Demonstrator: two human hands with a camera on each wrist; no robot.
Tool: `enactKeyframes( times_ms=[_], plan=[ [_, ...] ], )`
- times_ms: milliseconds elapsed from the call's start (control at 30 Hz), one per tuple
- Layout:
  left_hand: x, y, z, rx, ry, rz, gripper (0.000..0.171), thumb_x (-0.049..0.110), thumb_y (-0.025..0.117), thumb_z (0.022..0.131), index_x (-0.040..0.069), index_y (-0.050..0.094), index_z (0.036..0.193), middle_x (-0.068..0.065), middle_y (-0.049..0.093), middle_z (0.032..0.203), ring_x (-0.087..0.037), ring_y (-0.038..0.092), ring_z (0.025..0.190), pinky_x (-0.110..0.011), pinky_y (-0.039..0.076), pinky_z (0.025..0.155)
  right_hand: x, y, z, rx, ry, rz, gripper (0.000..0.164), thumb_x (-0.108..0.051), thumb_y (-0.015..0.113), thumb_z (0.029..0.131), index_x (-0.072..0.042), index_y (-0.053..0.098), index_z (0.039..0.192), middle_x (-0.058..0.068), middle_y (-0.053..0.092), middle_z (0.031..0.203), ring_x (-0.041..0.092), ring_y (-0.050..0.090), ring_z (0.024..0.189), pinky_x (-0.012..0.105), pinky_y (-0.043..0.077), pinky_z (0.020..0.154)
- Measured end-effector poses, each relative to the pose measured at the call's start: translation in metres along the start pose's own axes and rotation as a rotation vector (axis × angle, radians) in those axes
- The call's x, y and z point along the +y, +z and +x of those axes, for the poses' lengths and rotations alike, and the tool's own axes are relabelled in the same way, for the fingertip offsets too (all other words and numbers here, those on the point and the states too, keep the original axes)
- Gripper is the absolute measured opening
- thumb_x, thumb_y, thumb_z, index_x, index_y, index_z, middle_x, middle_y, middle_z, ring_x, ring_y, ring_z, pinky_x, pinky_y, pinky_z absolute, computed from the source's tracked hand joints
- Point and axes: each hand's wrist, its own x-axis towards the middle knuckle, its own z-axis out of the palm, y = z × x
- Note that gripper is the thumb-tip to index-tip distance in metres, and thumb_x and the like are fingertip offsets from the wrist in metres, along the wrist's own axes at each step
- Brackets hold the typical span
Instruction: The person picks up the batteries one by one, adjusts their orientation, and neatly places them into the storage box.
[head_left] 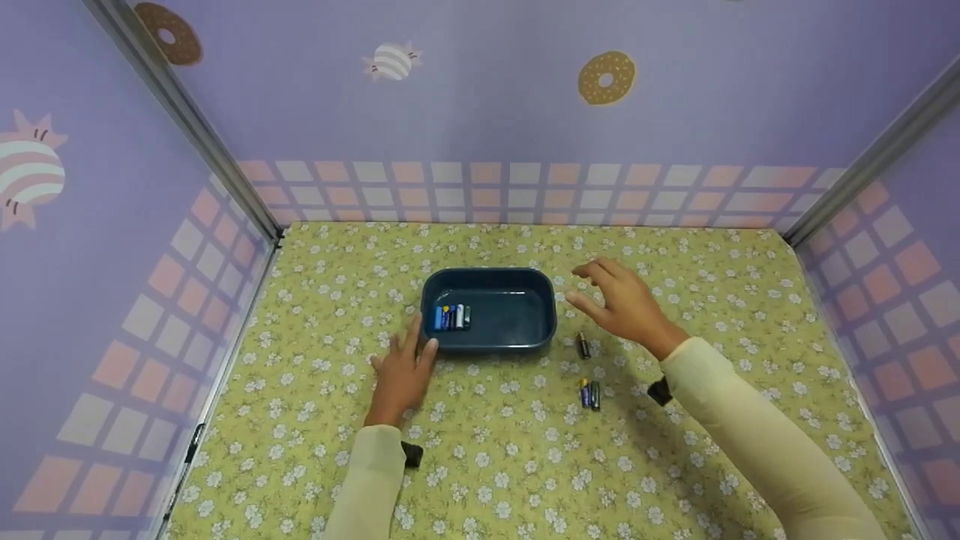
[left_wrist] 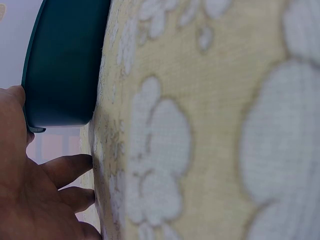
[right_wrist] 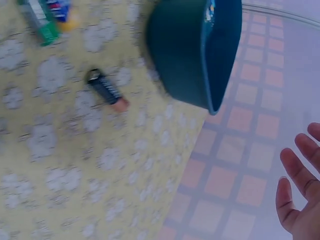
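Observation:
A dark teal plastic bin (head_left: pixel 517 346) stands on the floral cloth, with several batteries (head_left: pixel 453 318) side by side at its left end. My left hand (head_left: pixel 401 379) rests at the bin's front left corner. Its thumb touches the rim (left_wrist: pixel 26 75), and other fingertips reach down to the cloth. To the right of the bin my right hand (head_left: pixel 622 304) is raised with fingers spread and nothing in them. Below that hand lies a black battery with a copper end (head_left: pixel 583 346). Nearer the front, a blue and yellow battery (head_left: pixel 586 394) lies beside a dark green battery (head_left: pixel 595 396).
A yellow-green floral cloth (head_left: pixel 330 480) covers the surface. Purple walls (head_left: pixel 495 112) with a pink and white check border enclose it at the back and sides. Metal posts (head_left: pixel 202 142) stand at the back corners. Dark wrist devices (head_left: pixel 412 454) sit at both cuffs.

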Motion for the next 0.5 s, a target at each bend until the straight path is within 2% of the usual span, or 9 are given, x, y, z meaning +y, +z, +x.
enactKeyframes(
  times_ms=[133,233,500],
  plan=[
    [0.0,-0.001,0.0,-0.012,0.01,0.002,0.073,0.074,0.029,0.101,0.045,0.006,0.164,-0.015,0.028,0.168,-0.046,0.012,0.157,-0.076,-0.013,0.115,0.004,-0.001,-0.02,0.031,-0.018,-0.007,0.044,-0.04,0.071,0.097,-0.011,0.065,0.131,0.009,0.066,0.12,0.026,0.065,0.097,0.046,0.055,0.084],
    [-0.001,-0.001,0.0,-0.01,0.012,0.006,0.073,0.074,0.029,0.101,0.045,0.006,0.164,-0.014,0.027,0.168,-0.046,0.013,0.156,-0.077,-0.012,0.115,0.008,0.001,-0.036,0.039,-0.001,-0.006,0.046,-0.039,0.072,0.096,-0.013,0.063,0.133,0.007,0.065,0.123,0.025,0.065,0.101,0.045,0.055,0.085],
    [0.002,-0.001,-0.001,-0.009,0.0,-0.001,0.071,0.073,0.03,0.101,0.048,0.005,0.163,-0.013,0.025,0.169,-0.047,0.013,0.156,-0.076,-0.013,0.116,0.014,0.009,-0.076,0.007,0.112,0.056,0.05,-0.041,0.073,0.095,-0.014,0.06,0.136,0.007,0.063,0.128,0.028,0.064,0.105,0.049,0.054,0.087]
  ],
)
